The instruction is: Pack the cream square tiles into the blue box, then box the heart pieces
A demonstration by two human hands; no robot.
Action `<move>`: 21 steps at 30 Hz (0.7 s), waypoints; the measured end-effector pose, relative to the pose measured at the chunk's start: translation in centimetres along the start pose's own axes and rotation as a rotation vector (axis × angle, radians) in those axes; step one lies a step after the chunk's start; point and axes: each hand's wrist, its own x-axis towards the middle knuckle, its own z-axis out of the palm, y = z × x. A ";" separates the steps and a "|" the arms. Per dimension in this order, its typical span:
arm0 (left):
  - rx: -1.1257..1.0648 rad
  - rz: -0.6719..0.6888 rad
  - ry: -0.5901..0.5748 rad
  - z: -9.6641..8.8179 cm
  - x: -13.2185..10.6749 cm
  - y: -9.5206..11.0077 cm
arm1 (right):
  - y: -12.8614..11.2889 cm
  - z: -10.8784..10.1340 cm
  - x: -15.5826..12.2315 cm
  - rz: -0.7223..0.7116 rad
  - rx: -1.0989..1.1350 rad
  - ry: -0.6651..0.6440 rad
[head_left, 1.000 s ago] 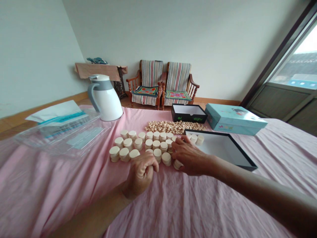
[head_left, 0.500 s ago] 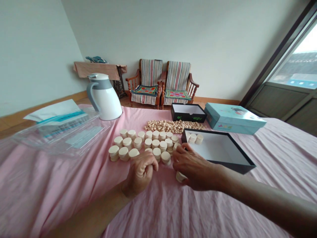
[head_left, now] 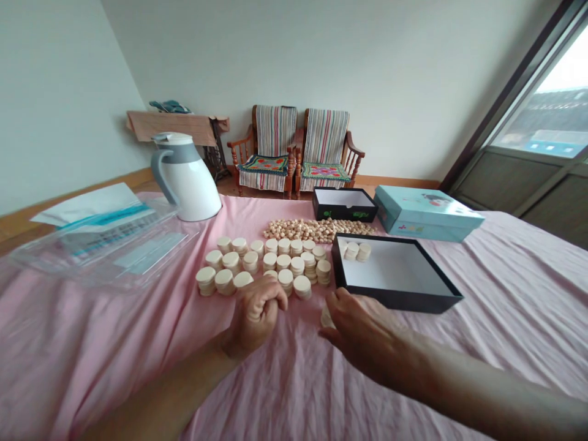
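Observation:
My left hand [head_left: 258,312] is curled into a fist just in front of the stacks; whatever may be in its fingers is hidden. My right hand [head_left: 361,324] has its thumb and fingers around a short stack of pale round wooden discs [head_left: 325,318] on the cloth, partly covered by the hand. Rows of similar disc stacks [head_left: 285,262] stand in the middle, some behind my left hand. To the right is an open black-sided box [head_left: 395,298] with a white inside, where a few disc stacks [head_left: 357,251] stand in its far left corner.
Behind the stacks lies a heap of small wooden pieces [head_left: 316,231]. A smaller black box [head_left: 345,211] and a light blue box [head_left: 427,214] stand beyond. At left are a white and grey jug [head_left: 193,184] and clear plastic packaging [head_left: 101,245]. Pink cloth [head_left: 275,392] covers the surface.
My right hand has drawn back from the right end of the rows to the lone disc stack nearer me. My left hand stays curled in about the same place. The view has shifted slightly.

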 end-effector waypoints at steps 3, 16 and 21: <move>0.012 -0.001 -0.008 0.0 0.1 0.0 | 0.1 2.0 0.8 -0.065 -0.050 0.007; 0.049 0.009 -0.016 0.1 0.2 0.1 | 1.0 2.9 1.9 -0.171 0.023 0.003; 0.086 0.016 -0.028 0.1 0.0 -0.2 | 0.6 1.4 1.1 -0.236 0.137 0.016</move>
